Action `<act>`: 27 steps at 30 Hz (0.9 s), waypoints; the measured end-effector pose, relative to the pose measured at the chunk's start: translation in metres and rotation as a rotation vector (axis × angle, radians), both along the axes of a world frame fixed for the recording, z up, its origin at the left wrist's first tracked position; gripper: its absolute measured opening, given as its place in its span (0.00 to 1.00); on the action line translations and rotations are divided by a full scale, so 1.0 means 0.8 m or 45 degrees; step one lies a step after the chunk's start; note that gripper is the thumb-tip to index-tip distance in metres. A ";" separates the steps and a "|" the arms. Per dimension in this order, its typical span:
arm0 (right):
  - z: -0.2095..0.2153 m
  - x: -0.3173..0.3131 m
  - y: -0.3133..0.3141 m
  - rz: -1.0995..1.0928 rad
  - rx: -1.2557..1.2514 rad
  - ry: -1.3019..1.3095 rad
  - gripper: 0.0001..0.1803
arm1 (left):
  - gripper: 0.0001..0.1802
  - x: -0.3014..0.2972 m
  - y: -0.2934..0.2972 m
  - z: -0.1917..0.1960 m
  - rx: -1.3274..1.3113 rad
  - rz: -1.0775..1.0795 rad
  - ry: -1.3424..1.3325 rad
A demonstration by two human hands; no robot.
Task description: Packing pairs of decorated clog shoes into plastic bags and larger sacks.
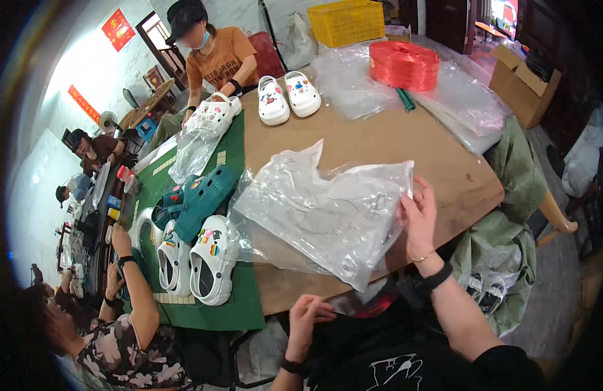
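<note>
Left, on green mat [246, 300]: white clogs [217, 241], not yet bagged. At near table [279, 290] edge: left hand [308, 315], fingers half curled, hold not determinable. Mid-table: clear plastic bag [321, 212], laid out, apparently unfilled. At bag's right edge: right hand [419, 215], pinching.

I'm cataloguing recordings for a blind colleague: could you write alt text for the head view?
A person's right hand touches a clear plastic bag on a brown-topped table; the left hand is by the near edge. White clogs and green clogs lie left of the bag; other people are nearby.
</note>
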State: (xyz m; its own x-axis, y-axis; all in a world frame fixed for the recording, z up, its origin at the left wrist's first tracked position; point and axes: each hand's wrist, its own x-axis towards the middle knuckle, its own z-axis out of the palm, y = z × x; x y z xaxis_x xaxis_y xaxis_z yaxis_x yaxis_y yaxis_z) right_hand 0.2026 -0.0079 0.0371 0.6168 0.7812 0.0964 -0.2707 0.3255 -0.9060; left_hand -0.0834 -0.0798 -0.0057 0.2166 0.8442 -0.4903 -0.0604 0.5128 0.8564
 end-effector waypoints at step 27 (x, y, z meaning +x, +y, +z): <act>-0.034 0.059 -0.075 -0.081 -0.380 -0.265 0.24 | 0.17 0.059 0.392 0.076 1.138 -0.736 1.131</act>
State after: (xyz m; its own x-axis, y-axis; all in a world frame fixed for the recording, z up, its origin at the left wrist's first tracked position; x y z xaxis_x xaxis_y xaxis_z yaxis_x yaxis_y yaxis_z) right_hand 0.2497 -0.0677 0.0097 0.6561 0.7547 -0.0015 -0.0581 0.0486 -0.9971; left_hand -0.0361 0.2338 0.0549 0.5429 0.8397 0.0077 0.7027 -0.4593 0.5433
